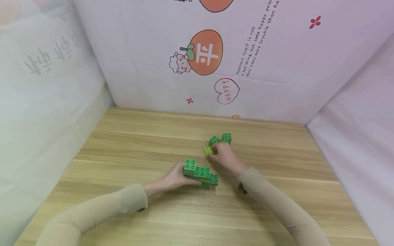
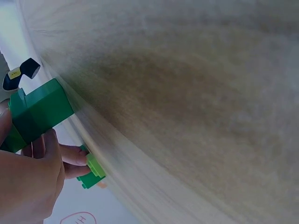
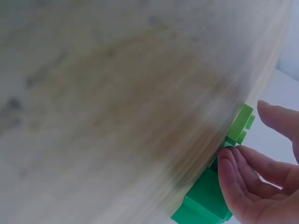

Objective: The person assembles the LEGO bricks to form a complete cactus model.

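Observation:
My left hand grips a stepped stack of green toy building bricks, its thumb along the near side. A darker green brick sticks out at the stack's right end. The left wrist view shows the stack's smooth side beyond the fingers. Farther back, my right hand is beside a flat lime-green brick on the table. In the right wrist view, the thumb stands apart from the bent fingers, whose tips are close to the lime-green brick; whether they touch it is unclear.
Just behind the right hand are several green bricks, including one to the left and a taller one to the right. The wooden table meets a printed cloth wall at the back, with more pale cloth at both sides.

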Demonstrator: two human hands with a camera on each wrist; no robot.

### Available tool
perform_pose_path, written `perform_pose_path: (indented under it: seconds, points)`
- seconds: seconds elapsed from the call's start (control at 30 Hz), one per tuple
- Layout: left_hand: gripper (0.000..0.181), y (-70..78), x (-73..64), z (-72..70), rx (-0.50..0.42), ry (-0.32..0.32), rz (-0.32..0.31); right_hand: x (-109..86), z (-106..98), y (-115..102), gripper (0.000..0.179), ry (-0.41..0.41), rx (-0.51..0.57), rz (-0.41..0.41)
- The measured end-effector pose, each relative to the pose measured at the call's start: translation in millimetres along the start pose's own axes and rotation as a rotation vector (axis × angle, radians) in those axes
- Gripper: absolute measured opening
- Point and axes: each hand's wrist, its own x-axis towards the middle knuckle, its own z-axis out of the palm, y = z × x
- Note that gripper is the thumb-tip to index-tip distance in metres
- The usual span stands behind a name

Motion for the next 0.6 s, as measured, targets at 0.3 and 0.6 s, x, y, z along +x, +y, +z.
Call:
perform_pose_path:
  seconds: [0.3,0.6]
  points:
    - [0.043,0.3,0.7,0.1,0.014,0.010,-0.003,1.8,1.6,-1.2,0.020,-0.002,-0.033,0.019]
    - [0.044,1.3,-0.2,0.2,0.005,-0.002,-0.004,1.2,1.5,-4.4,0.023,-0.012,-0.052,0.031]
